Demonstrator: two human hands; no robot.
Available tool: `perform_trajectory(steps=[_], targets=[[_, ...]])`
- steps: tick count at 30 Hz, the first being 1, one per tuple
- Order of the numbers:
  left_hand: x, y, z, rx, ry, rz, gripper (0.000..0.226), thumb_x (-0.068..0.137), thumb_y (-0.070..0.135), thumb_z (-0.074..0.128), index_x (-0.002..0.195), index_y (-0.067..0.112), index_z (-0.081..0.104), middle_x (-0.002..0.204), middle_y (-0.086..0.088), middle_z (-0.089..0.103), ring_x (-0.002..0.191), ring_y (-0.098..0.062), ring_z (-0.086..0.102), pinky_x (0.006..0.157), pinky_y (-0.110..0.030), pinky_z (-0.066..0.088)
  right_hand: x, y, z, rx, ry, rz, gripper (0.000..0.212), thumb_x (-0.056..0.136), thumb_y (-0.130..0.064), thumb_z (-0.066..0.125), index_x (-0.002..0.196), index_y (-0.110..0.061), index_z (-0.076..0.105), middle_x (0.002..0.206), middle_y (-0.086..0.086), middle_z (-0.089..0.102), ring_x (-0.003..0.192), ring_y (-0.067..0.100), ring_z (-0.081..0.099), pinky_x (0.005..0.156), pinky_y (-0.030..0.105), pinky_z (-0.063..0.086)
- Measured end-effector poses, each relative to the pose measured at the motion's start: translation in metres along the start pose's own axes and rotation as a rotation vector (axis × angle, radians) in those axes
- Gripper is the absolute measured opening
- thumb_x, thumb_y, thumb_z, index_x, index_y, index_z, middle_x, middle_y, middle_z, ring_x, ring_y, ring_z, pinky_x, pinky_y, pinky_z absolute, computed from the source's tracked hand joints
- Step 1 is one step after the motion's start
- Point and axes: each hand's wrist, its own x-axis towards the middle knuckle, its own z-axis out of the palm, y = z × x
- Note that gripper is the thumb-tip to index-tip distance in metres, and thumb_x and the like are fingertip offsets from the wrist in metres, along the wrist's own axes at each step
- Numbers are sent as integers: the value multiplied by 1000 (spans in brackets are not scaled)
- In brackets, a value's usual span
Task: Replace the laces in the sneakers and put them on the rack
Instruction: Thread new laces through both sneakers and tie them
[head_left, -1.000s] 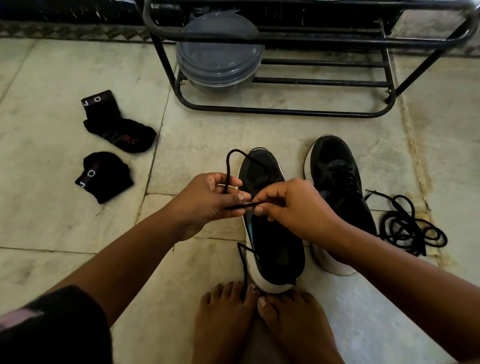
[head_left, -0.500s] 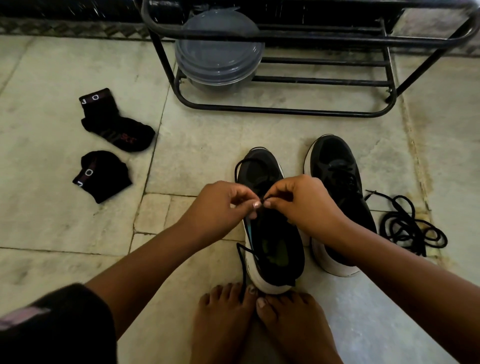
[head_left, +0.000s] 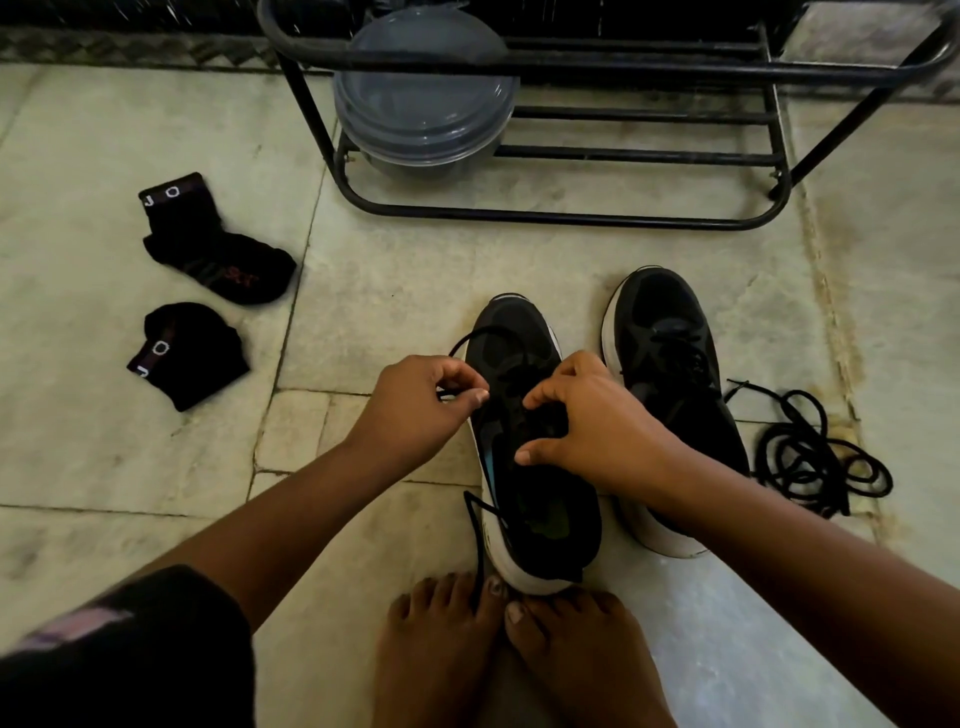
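Note:
Two black sneakers with white soles stand on the floor, toes pointing away from me. Over the left sneaker (head_left: 524, 343), my left hand (head_left: 415, 405) pinches a black lace (head_left: 462, 343) that loops out past its toe side. My right hand (head_left: 597, 426) rests on the same sneaker's tongue, thumb and forefinger on its eyelet area; I cannot tell whether it grips the lace. Another end of the lace (head_left: 475, 525) trails down by the heel. The right sneaker (head_left: 670, 353) stands laced beside it. A black metal rack (head_left: 571, 218) stands beyond the sneakers.
A loose coil of black lace (head_left: 810, 452) lies on the floor right of the sneakers. Two black socks (head_left: 218, 249) (head_left: 187, 353) lie at left. A grey lidded container (head_left: 426, 93) sits on the rack's left end. My bare feet (head_left: 514, 654) touch the left sneaker's heel.
The stretched lace between my hands has been drawn in. Both hands have come down onto the left sneaker's eyelets, the lace loop now smaller near the toe.

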Motion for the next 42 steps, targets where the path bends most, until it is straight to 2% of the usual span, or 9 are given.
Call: perform_trajectory(steps=[5,7,12,15,20,29,34,38,42], targets=[[-3,0,11,63,-11,45,6,86,20,64,85,21,70,78,14,64,74,6,57,64,2,36,-2,5,2,214,38,36,46,72,-22,81,114,-18,64,107,-4,53,75,4,51,67,13,46],[-3,0,13,88,-1,53,6,87,21,63,85,22,69,80,13,65,76,3,58,64,0,37,-5,8,1,330,41,68,40,72,-12,80,110,-15,67,94,-1,59,65,5,53,65,18,51],[-2,2,10,198,-17,115,9,88,20,59,86,18,68,86,7,67,80,-4,59,70,-14,45,-5,11,5,356,65,76,36,72,-9,80,106,-16,68,95,12,63,63,9,55,70,26,54],[-2,5,6,294,-34,163,11,88,20,57,88,17,67,91,3,65,84,-11,59,77,-32,49,-4,12,6,341,67,67,36,73,-11,79,107,-16,68,91,7,61,61,7,54,64,18,52],[-3,11,5,351,-63,199,12,89,23,55,90,19,66,95,4,63,84,-11,59,75,-34,49,-1,13,8,275,102,45,35,74,-16,79,107,-18,67,95,-9,49,65,5,51,57,6,45],[-1,13,9,390,-83,207,15,91,28,53,96,23,66,100,6,64,89,-10,58,76,-32,49,2,17,13,231,69,18,32,83,-14,70,114,-24,64,117,-6,38,77,6,49,66,9,43],[0,8,14,251,-62,166,10,89,23,60,91,23,70,92,9,65,79,-2,56,68,-14,43,8,16,27,249,180,51,24,91,-13,60,113,-21,63,114,-6,36,83,2,44,59,0,38],[-4,7,17,126,-36,89,8,86,19,64,88,22,71,82,12,65,72,3,57,65,-4,41,13,14,31,175,201,51,32,90,-15,59,121,-22,60,113,-6,32,85,5,44,58,5,35],[-9,11,15,73,-45,57,8,84,29,67,87,22,70,78,13,66,73,3,59,63,-8,43,18,15,29,217,201,53,12,89,-18,62,99,-23,66,106,-4,38,83,6,45,59,6,34]])
